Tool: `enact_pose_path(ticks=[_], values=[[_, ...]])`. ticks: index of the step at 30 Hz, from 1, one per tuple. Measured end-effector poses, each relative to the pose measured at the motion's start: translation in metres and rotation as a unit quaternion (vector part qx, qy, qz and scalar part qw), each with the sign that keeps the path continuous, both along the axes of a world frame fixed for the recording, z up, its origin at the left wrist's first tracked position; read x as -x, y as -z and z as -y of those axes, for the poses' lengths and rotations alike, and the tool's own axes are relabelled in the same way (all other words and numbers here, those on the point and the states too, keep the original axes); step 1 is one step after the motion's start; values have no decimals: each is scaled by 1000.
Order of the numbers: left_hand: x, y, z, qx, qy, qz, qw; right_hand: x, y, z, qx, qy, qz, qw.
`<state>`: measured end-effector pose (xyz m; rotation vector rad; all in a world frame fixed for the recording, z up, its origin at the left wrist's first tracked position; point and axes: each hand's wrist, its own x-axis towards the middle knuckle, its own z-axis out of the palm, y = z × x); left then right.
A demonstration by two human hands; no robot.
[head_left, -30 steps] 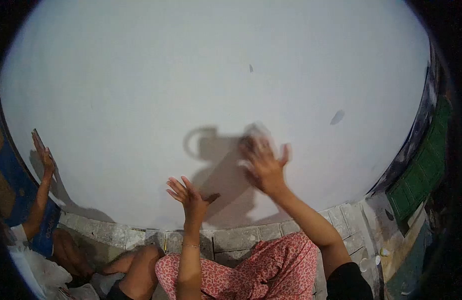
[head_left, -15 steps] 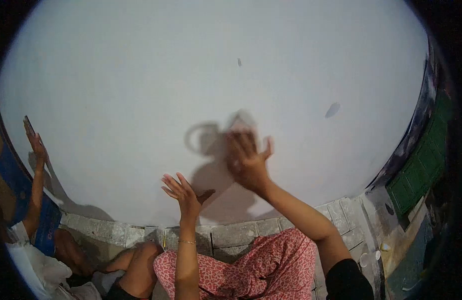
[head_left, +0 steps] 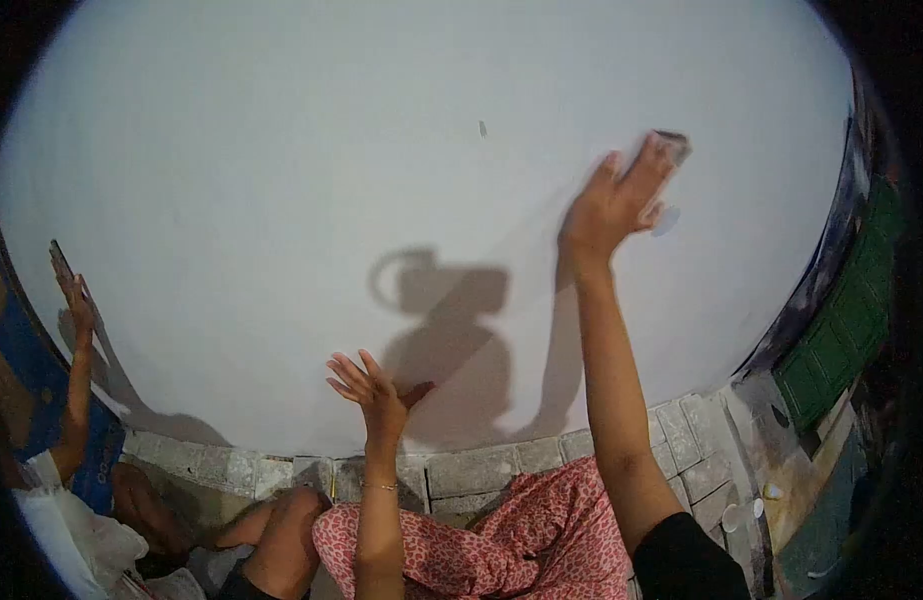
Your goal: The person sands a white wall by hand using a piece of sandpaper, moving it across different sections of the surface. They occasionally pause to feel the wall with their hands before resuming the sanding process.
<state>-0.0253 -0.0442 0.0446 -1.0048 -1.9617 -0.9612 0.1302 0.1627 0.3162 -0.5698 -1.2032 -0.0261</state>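
Pressing sanding pad point(head_left: 671, 141) near wall point(head_left: 281, 180) edge.

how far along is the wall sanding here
Most of the white wall looks smooth and even. In hand: the right hand presses a small sanding pad high on the wall beside a grey patch; the left hand rests open near the bottom. Still visible: that patch and a small dark mark. A co-worker's hand works the left edge.
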Motion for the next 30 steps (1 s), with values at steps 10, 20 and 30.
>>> enact_pose_path(ticks=[10, 20, 30], values=[[2, 5, 1, 12, 10, 13, 1000, 61, 120, 73, -498, -74, 631, 590], [5, 10, -6, -33, 1, 1, 999, -62, -88, -73, -139, 48, 86, 985], [11, 20, -4, 38, -16, 79, 996, 48, -20, 66, -327, -20, 463, 824]])
